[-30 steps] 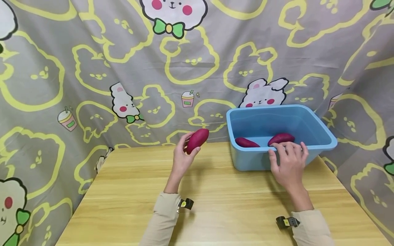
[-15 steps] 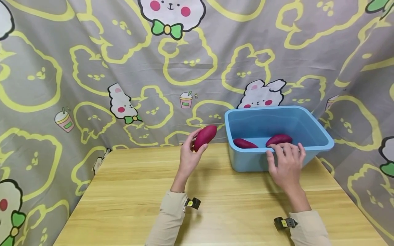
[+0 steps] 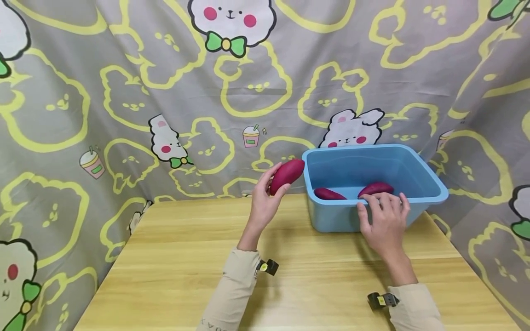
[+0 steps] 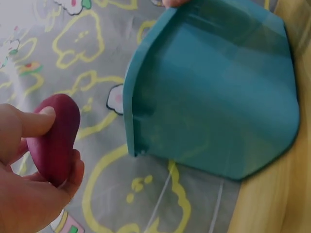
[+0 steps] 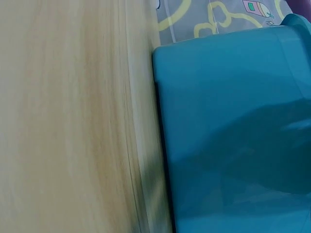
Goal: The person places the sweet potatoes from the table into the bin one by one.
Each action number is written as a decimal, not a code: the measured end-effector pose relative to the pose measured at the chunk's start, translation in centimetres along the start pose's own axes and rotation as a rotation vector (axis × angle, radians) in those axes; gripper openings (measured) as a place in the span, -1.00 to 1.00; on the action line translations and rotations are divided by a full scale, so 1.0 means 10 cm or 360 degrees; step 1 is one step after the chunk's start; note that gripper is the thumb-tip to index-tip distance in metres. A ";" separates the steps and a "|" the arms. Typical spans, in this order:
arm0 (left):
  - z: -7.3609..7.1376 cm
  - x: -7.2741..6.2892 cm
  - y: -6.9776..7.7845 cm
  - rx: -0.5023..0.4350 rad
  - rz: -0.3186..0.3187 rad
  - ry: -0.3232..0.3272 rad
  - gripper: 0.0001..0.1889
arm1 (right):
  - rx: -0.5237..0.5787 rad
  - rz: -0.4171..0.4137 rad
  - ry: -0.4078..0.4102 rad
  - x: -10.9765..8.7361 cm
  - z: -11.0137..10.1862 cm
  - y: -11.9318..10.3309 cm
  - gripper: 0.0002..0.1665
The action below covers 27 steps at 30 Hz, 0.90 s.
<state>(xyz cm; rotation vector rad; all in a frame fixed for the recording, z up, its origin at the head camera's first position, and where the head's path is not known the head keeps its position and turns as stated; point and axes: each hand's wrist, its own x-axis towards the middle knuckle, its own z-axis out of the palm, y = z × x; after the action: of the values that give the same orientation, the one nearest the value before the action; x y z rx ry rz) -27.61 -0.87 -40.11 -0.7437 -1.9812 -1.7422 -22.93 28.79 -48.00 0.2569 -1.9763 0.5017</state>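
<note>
A reddish-purple sweet potato [image 3: 289,174] is pinched between the thumb and fingers of my left hand [image 3: 263,206], raised above the table just left of the blue bin [image 3: 335,219]. The left wrist view shows the held sweet potato [image 4: 54,145] apart from the bin's side. My right hand [image 3: 385,225] grips the bin's near rim, its fingers hooked over the top and its thumb outside. Inside the bin lie two more sweet potatoes, one at the left [image 3: 328,194] and one behind the right fingertips [image 3: 376,188], both partly hidden by the front wall.
The wooden table [image 3: 178,257] extends in front and to the left of the bin. A grey patterned curtain [image 3: 190,101] hangs behind the table and along both sides. Small black wrist cameras sit on both sleeves.
My left hand has carried the sweet potato right and slightly upward, closer to the bin. The right hand stays at the rim. The view has shifted slightly.
</note>
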 end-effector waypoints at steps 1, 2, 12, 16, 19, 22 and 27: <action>0.03 0.02 0.02 0.0002 0.0006 -0.0009 -0.40 | -0.0001 -0.0006 0.0003 0.00 0.01 0.00 -0.35; 0.06 0.03 0.03 0.0013 0.0009 -0.0022 -0.41 | -0.0003 -0.0012 0.0003 0.00 0.01 0.00 -0.36; 0.32 0.13 0.10 0.0238 -0.0048 -0.0256 -0.37 | 0.0008 -0.0010 0.0017 0.00 0.01 0.03 -0.40; 0.37 0.19 0.14 0.0296 -0.0089 -0.0303 -0.36 | 0.0007 -0.0011 0.0020 0.04 0.01 0.03 -0.40; 0.42 0.23 0.16 0.0332 -0.0107 -0.0335 -0.34 | 0.0007 -0.0009 0.0012 0.05 0.02 0.04 -0.40; 0.47 0.25 0.16 0.0346 -0.0113 -0.0343 -0.39 | 0.0013 -0.0004 0.0007 0.04 0.03 0.04 -0.39; 0.60 0.25 0.13 0.0261 -0.0111 -0.0334 -0.56 | 0.0011 0.0004 0.0024 0.00 0.02 0.04 -0.40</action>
<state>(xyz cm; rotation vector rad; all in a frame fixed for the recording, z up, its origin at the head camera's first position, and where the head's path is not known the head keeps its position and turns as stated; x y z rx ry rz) -28.48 5.49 -38.46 -0.8394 -2.2826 -1.5699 -23.25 29.01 -48.20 0.2544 -1.9605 0.5108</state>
